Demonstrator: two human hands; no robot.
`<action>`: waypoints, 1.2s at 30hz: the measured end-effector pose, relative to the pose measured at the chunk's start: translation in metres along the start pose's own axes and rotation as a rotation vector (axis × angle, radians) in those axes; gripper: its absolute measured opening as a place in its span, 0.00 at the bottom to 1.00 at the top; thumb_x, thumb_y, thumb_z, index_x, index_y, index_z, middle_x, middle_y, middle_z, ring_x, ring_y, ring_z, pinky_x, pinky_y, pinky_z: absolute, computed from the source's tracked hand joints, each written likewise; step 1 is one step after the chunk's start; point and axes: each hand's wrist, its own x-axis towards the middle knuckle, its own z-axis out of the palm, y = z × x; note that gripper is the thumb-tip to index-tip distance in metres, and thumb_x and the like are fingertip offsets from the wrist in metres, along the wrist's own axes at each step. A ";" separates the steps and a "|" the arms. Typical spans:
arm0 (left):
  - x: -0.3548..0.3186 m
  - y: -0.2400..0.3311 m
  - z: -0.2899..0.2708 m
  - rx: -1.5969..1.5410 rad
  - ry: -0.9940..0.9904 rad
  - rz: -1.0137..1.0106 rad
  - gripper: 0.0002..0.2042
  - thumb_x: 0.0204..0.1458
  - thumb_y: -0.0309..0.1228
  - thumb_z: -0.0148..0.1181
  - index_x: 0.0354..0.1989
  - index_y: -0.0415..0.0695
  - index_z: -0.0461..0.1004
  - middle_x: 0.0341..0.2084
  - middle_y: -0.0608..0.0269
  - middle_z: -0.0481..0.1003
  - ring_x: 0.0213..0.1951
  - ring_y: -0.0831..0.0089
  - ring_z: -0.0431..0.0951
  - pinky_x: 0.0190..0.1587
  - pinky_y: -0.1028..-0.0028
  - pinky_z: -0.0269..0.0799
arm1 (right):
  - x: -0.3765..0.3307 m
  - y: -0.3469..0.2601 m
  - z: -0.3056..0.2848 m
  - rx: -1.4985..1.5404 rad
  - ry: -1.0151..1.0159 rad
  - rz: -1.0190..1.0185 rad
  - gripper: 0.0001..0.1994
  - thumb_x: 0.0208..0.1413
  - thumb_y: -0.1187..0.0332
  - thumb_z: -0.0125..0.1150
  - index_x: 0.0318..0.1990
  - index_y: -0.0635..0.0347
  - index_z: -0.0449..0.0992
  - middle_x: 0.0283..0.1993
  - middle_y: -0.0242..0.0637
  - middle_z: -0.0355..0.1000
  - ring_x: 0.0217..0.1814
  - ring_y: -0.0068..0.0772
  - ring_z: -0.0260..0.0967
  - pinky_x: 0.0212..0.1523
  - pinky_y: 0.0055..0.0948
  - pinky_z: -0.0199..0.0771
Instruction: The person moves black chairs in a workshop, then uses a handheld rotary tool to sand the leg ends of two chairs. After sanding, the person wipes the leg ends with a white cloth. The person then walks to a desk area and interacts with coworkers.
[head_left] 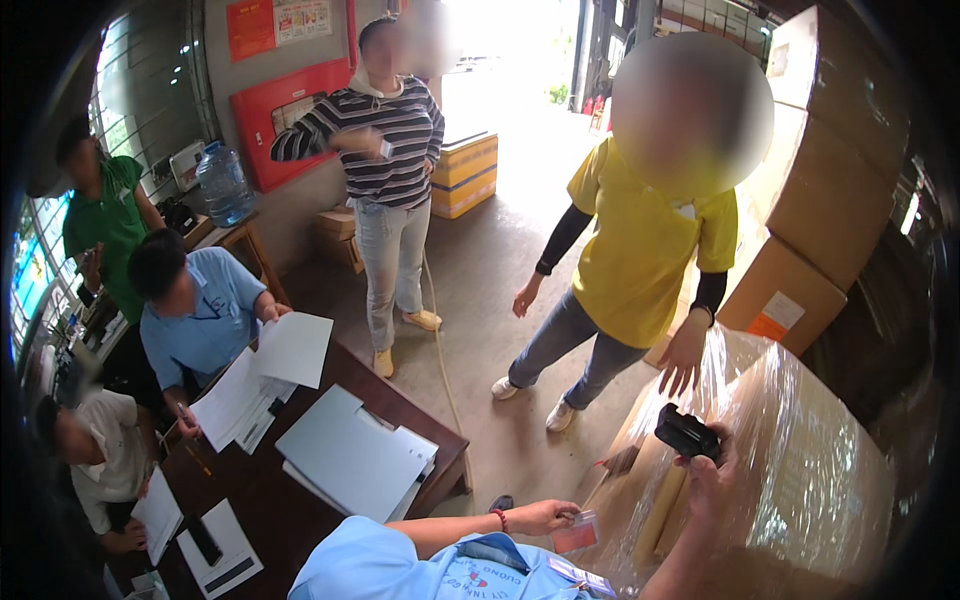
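Note:
My right hand (706,474) holds a small black handheld device (686,432) up over a large cardboard box wrapped in clear film (810,470). My left hand (540,517), with a red bracelet at the wrist, pinches a pink card in a clear sleeve (576,532) that hangs on a lanyard from my light blue shirt (380,570). The card sits against the near left side of the wrapped box. A person in a yellow shirt (650,250) stands beyond the box with one hand (684,362) on its top edge.
A dark wooden desk (300,510) at the left carries a grey folder (350,455) and white papers (268,375). Three people sit or stand behind it. A person in a striped top (390,140) stands farther back. Stacked cartons (830,170) rise at the right, and a cable (445,370) runs along the concrete floor.

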 end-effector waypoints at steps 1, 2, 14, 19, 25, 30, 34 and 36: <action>0.010 0.001 -0.015 -0.004 -0.012 0.000 0.18 0.63 0.33 0.51 0.60 0.42 0.68 0.48 0.55 0.76 0.50 0.68 0.74 0.55 0.69 0.68 | 0.016 0.004 0.001 -0.009 -0.002 0.008 0.33 0.45 0.66 0.76 0.57 0.62 0.64 0.48 0.44 0.74 0.43 0.33 0.77 0.39 0.28 0.81; 0.020 0.001 -0.028 0.003 -0.028 -0.042 0.18 0.63 0.33 0.51 0.61 0.42 0.67 0.49 0.55 0.76 0.50 0.69 0.74 0.55 0.69 0.68 | 0.030 0.009 0.001 -0.004 -0.011 0.018 0.32 0.45 0.66 0.76 0.56 0.62 0.64 0.47 0.43 0.75 0.41 0.32 0.77 0.38 0.27 0.81; 0.083 -0.012 -0.131 -0.661 0.081 -0.220 0.20 0.63 0.36 0.55 0.62 0.44 0.65 0.53 0.61 0.70 0.52 0.71 0.71 0.48 0.68 0.76 | 0.145 0.059 0.019 -0.044 0.061 0.119 0.28 0.49 0.65 0.72 0.55 0.60 0.64 0.44 0.41 0.75 0.36 0.28 0.76 0.35 0.26 0.81; 0.091 -0.022 -0.140 -0.732 0.154 -0.207 0.19 0.62 0.36 0.56 0.60 0.43 0.66 0.51 0.62 0.71 0.50 0.71 0.72 0.48 0.66 0.76 | 0.166 0.090 0.028 0.054 -0.017 0.218 0.28 0.50 0.69 0.72 0.55 0.61 0.63 0.46 0.43 0.74 0.39 0.29 0.77 0.37 0.26 0.83; 0.102 -0.020 -0.158 -0.613 0.349 -0.274 0.18 0.60 0.38 0.58 0.55 0.43 0.71 0.45 0.63 0.74 0.47 0.72 0.74 0.46 0.68 0.75 | 0.205 0.098 0.028 -0.035 -0.104 0.211 0.32 0.43 0.71 0.76 0.55 0.63 0.64 0.47 0.41 0.72 0.45 0.34 0.75 0.40 0.31 0.83; 0.122 -0.007 -0.173 -0.654 0.506 -0.271 0.18 0.59 0.40 0.60 0.53 0.43 0.73 0.43 0.65 0.75 0.42 0.75 0.74 0.43 0.70 0.74 | 0.252 0.079 0.024 -0.038 -0.244 0.043 0.37 0.45 0.81 0.72 0.63 0.63 0.60 0.55 0.39 0.67 0.57 0.30 0.68 0.58 0.29 0.71; 0.133 0.013 -0.186 -0.641 0.589 -0.198 0.19 0.60 0.40 0.59 0.52 0.38 0.74 0.43 0.63 0.76 0.43 0.75 0.75 0.45 0.72 0.73 | 0.270 0.072 0.022 -0.168 -0.280 -0.080 0.37 0.47 0.82 0.71 0.65 0.59 0.58 0.60 0.41 0.65 0.61 0.32 0.66 0.63 0.30 0.67; 0.136 0.026 -0.195 -0.590 0.628 -0.188 0.18 0.61 0.38 0.60 0.51 0.36 0.75 0.40 0.64 0.77 0.43 0.77 0.75 0.45 0.75 0.72 | 0.273 0.074 0.019 -0.178 -0.293 -0.091 0.37 0.48 0.81 0.70 0.65 0.59 0.58 0.60 0.41 0.64 0.63 0.32 0.66 0.64 0.31 0.66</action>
